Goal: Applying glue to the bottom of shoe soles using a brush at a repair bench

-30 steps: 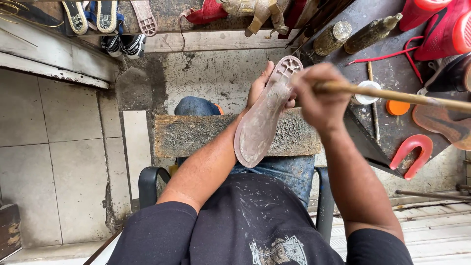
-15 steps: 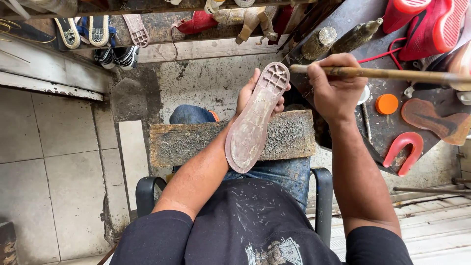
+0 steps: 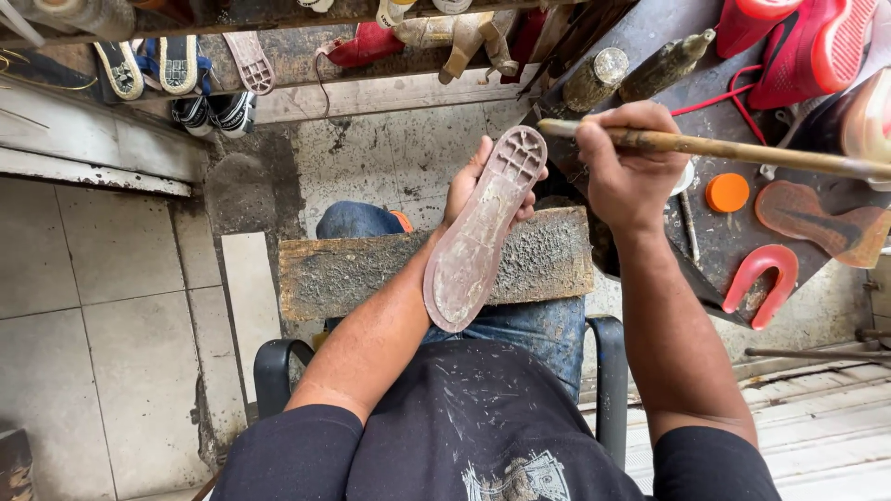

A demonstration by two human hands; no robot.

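The left hand (image 3: 478, 186) grips a sole (image 3: 483, 227), now swung toward twelve o'clock, while the right hand (image 3: 626, 172), fist closed on a brush (image 3: 742, 148), nears its tip.

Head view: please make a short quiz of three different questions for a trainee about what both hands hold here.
1. True or false: the left hand holds the long brownish rubber shoe sole by its ridged end.
2. Which thing is in the grip of the right hand?
A. an orange round lid
B. a long thin wooden stick
C. a red horseshoe-shaped heel piece
3. Fill in: the rough grey-brown wooden board lies across the person's ____.

Key: 1 true; 2 B; 3 lap.
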